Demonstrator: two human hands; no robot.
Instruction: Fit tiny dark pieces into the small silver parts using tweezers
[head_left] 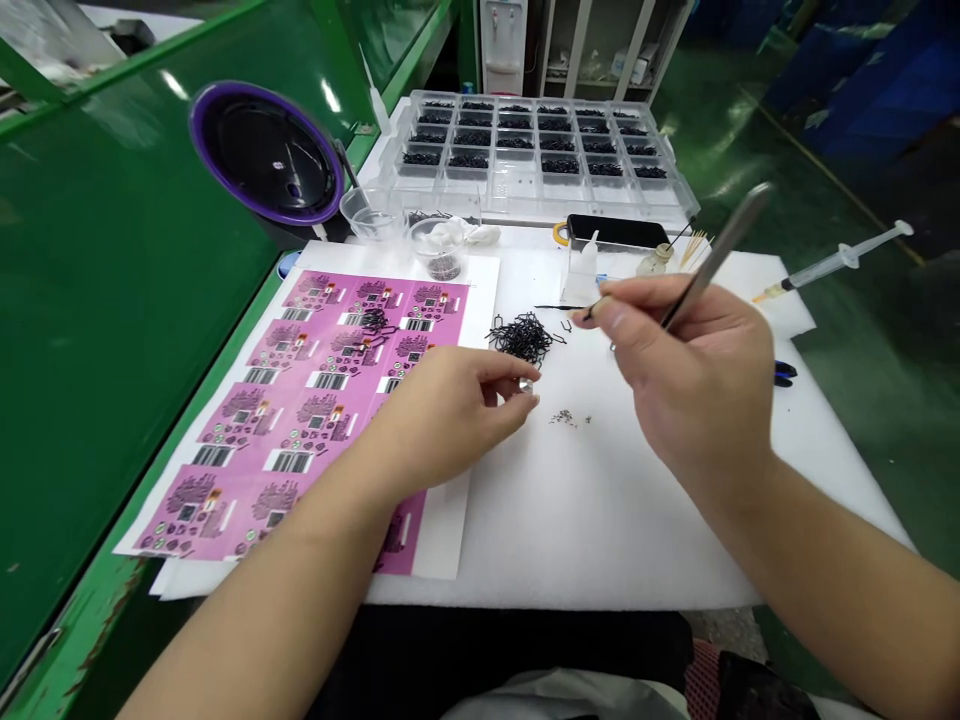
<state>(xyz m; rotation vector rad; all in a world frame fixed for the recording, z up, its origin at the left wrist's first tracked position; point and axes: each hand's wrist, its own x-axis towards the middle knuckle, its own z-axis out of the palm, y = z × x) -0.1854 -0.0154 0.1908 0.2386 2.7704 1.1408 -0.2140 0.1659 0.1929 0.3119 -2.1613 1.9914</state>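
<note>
My left hand (457, 405) rests on the white foam mat (637, 500), fingers pinched on a tiny clear part I cannot make out. My right hand (690, 370) hovers above the mat, closed on metal tweezers (712, 260) whose tips point left toward a pile of small black wire pieces (523, 335). A few tiny dark specks (564, 417) lie on the mat between my two hands. A pink printed sheet (315, 400) with barcodes lies under my left forearm, with some black pieces on it.
A clear compartment tray (536, 150) of black parts stands at the back. Small clear cups (442, 250), a black phone (611, 232), a small bottle, a syringe (840, 262) and a purple-rimmed round lamp (266, 150) are nearby. A green frame runs along the left.
</note>
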